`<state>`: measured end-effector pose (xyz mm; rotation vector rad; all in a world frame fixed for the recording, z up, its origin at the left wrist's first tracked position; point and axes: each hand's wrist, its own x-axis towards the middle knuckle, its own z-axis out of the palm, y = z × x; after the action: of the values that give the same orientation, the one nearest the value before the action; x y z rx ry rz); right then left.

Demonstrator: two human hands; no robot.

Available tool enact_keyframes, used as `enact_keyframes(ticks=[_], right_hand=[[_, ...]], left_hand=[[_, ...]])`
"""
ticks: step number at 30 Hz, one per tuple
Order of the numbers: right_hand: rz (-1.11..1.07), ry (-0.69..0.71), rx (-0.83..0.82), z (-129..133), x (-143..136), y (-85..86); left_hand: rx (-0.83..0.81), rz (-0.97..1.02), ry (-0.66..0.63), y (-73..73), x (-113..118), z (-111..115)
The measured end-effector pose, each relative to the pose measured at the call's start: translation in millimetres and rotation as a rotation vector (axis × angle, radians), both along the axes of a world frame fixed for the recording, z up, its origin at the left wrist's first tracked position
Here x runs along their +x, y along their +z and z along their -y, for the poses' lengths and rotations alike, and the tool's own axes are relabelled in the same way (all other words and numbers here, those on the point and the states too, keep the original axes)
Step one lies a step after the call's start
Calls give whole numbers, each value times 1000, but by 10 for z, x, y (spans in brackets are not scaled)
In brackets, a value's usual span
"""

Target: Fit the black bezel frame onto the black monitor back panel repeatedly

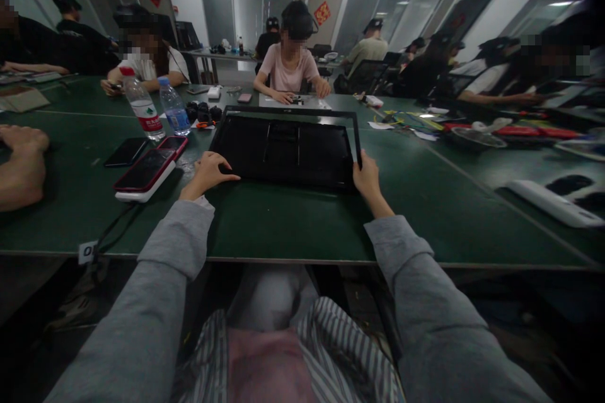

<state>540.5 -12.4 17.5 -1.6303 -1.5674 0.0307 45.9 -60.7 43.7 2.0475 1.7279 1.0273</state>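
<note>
Green covers the whole tabletop (293,227), a long surface that runs left to right through a glass-walled room where several other people sit at work around it. On it, straight ahead of the person, lies a black flat panel (286,148) with a raised frame, its long axis running left to right, parallel to the near table edge, and its broad face turned up. The left hand (208,173) rests at the panel's near left corner, fingers spread and loose, fingertips touching its edge. The right hand (366,177) is closed on the near right corner, thumb hooked over the frame. To the left of the panel lie a phone in a red case (146,173) stacked on a white slab, a second red-edged phone (172,145) and a black phone (125,152). Behind them stand two upright water bottles (142,104). Another person's hand (21,167) rests on the tabletop at the far left.
</note>
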Motion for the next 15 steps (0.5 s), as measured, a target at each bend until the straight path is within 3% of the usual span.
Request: enact_keyframes(ticks=[6, 12, 15], right_hand=[[-27, -2, -79, -21, -4, -39], [-54, 20, -49, -2, -16, -46], [-55, 11, -68, -9, -11, -63]], left_hand=[[-23, -40, -7, 40, -1, 16], [-61, -48, -29, -2, -64, -24], [-3, -19, 4, -48, -101, -87]])
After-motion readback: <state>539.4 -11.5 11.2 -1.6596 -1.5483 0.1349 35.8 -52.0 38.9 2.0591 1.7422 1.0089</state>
